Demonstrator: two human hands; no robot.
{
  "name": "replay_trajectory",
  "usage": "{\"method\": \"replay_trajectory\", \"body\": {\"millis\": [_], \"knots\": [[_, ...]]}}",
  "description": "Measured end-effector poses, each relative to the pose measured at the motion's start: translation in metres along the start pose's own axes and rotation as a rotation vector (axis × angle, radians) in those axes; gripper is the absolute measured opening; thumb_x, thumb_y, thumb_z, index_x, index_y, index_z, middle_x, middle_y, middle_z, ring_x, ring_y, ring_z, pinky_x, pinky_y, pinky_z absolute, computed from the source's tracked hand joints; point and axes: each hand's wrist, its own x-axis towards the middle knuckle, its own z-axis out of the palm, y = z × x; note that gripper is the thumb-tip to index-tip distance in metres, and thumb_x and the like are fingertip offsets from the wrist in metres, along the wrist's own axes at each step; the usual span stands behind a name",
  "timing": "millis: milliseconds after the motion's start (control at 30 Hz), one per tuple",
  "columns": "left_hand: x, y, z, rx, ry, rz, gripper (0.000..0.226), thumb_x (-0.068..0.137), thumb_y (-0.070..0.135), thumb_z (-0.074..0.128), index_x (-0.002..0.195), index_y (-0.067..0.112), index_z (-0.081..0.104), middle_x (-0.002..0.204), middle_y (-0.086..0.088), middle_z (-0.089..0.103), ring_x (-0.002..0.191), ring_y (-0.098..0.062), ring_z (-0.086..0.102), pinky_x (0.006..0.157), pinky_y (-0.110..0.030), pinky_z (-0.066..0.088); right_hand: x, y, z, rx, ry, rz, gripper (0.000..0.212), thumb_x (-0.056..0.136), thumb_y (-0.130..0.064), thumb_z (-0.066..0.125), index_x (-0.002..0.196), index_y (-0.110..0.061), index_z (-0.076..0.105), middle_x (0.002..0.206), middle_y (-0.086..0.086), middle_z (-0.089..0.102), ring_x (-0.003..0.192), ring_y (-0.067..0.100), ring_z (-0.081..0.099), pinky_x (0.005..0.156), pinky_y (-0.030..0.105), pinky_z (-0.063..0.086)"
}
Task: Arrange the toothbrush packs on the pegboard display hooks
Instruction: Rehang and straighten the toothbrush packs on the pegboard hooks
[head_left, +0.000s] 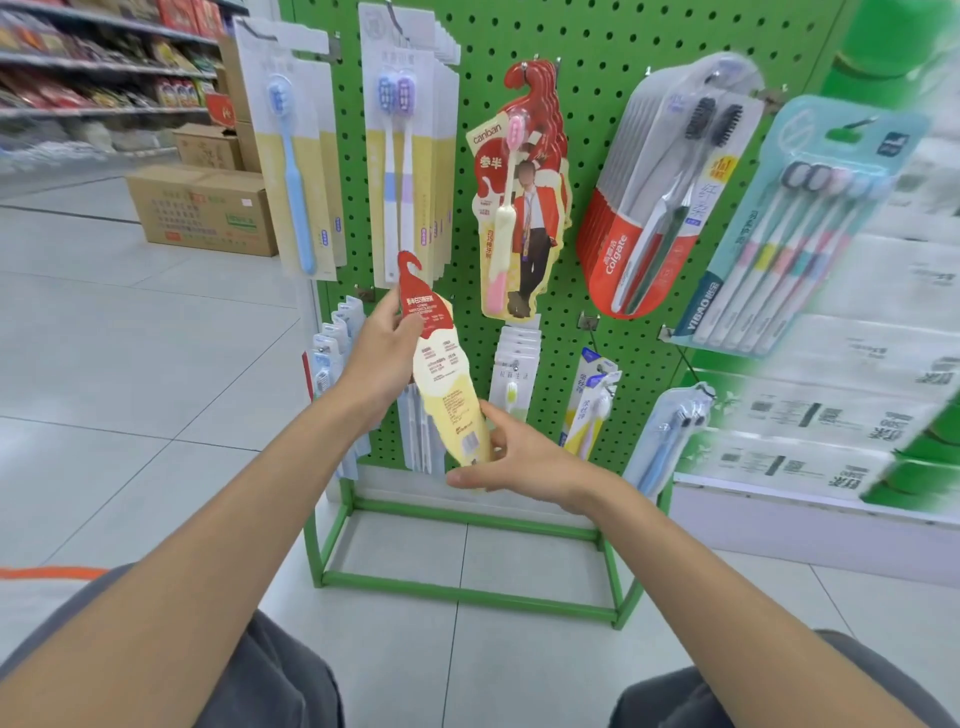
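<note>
Item: one red-and-cream toothbrush pack (447, 374), printed back toward the camera, held tilted in front of the green pegboard (597, 171), hook cut-out uppermost, below and left of the matching hung stack (524, 192).

Grip: left hand (382, 353) pinched the upper red portion, thumb on the printed face, the other fingers hidden behind the card. Right hand (514, 457) held the bottom end, thumb pressed on the face near the barcode; its remaining fingers curled under the edge, only partly visible.

Handling, judged: light, thin card with a blister; likely to bend if squeezed mid-length and to tear at the hook cut-out. Best taken by the edges, just below the cut-out, leaving the cut-out free.

Holders: top row, left to right, carried a blue single-brush pack (296, 171), twin-brush packs (402, 156), the red stack, Colgate packs (670, 202) and a multi-brush pack (800, 223). Lower hooks held smaller packs, partly hidden. Cardboard boxes (202, 213) stood on the floor, far left.
</note>
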Motion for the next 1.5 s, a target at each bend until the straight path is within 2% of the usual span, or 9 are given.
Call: {"method": "replay_trajectory", "body": {"millis": [100,233,367,867,1000,1100,1233,1367,1500], "knots": [[-0.001,-0.002,0.001,-0.042,-0.002,0.024,0.034,0.106,0.014,0.038,0.123,0.040,0.052,0.099,0.005,0.072,0.092,-0.017,0.070,0.076,-0.032,0.057,0.002,0.003,-0.003,0.051,-0.028,0.072,0.055,0.084,-0.019,0.077,0.130,-0.031,0.048,0.105,-0.003,0.073,0.097,0.015,0.069,0.095,0.039,0.054],[-0.001,-0.004,0.001,0.003,-0.020,0.001,0.034,0.105,0.015,0.043,0.135,0.026,0.052,0.097,0.004,0.072,0.085,-0.013,0.071,0.075,-0.033,0.058,0.004,0.004,-0.005,-0.034,0.025,0.093,0.024,0.087,-0.016,0.073,0.110,-0.008,0.068,0.104,0.006,0.075,0.089,0.015,0.070,0.090,0.032,0.056],[-0.005,-0.009,0.003,0.054,-0.159,-0.115,0.029,0.104,0.019,0.046,0.130,0.023,0.058,0.101,-0.003,0.074,0.086,-0.019,0.072,0.084,-0.045,0.057,0.006,0.000,-0.014,0.089,0.127,0.088,0.008,0.093,-0.016,0.065,0.099,-0.011,0.067,0.102,0.009,0.074,0.086,0.015,0.070,0.087,0.032,0.056],[-0.010,-0.015,0.015,-0.230,-0.403,-0.324,0.025,0.102,0.015,0.047,0.122,0.026,0.058,0.108,-0.009,0.074,0.093,-0.024,0.072,0.081,-0.040,0.059,0.001,-0.019,-0.043,0.383,0.495,0.058,0.012,0.098,-0.016,0.057,0.095,-0.008,0.065,0.097,0.014,0.070,0.079,0.020,0.063,0.080,0.032,0.057],[-0.010,-0.015,0.017,-0.372,-0.390,-0.340,0.033,0.101,0.011,0.049,0.130,0.025,0.054,0.113,-0.013,0.072,0.097,-0.027,0.071,0.082,-0.042,0.059,0.002,-0.018,-0.038,0.069,0.652,0.041,0.025,0.093,-0.019,0.064,0.117,-0.017,0.057,0.097,0.005,0.070,0.081,0.018,0.067,0.076,0.035,0.055],[-0.011,-0.014,0.021,-0.489,-0.395,-0.354,0.034,0.098,0.009,0.051,0.129,0.023,0.056,0.110,-0.012,0.072,0.092,-0.025,0.071,0.076,-0.038,0.060,0.001,-0.018,-0.027,-0.039,0.572,-0.017,0.046,0.089,-0.033,0.068,0.132,-0.026,0.052,0.107,-0.002,0.065,0.093,0.016,0.066,0.084,0.038,0.055],[-0.013,-0.016,0.024,-0.459,-0.388,-0.336,0.035,0.100,0.016,0.049,0.134,0.020,0.056,0.115,-0.007,0.070,0.099,-0.024,0.064,0.089,-0.035,0.051,0.000,-0.022,-0.018,-0.024,0.385,-0.093,0.026,0.093,-0.038,0.063,0.116,-0.043,0.051,0.107,-0.020,0.058,0.113,0.013,0.058,0.096,0.033,0.048],[-0.014,-0.017,0.023,-0.425,-0.397,-0.344,0.035,0.101,0.013,0.048,0.133,0.026,0.057,0.112,-0.005,0.070,0.113,-0.022,0.063,0.099,-0.041,0.050,-0.001,-0.021,-0.015,0.020,0.375,-0.078,0.021,0.100,-0.027,0.052,0.116,-0.018,0.063,0.092,-0.006,0.063,0.084,0.010,0.060,0.080,0.034,0.052],[-0.011,-0.014,0.023,-0.273,-0.225,-0.279,0.040,0.098,0.013,0.056,0.137,0.024,0.051,0.104,-0.002,0.068,0.102,-0.017,0.065,0.093,-0.036,0.053,-0.002,-0.024,-0.022,0.177,0.456,-0.066,0.022,0.101,-0.017,0.048,0.097,-0.023,0.069,0.106,0.003,0.073,0.104,0.022,0.067,0.099,0.038,0.049]]}}
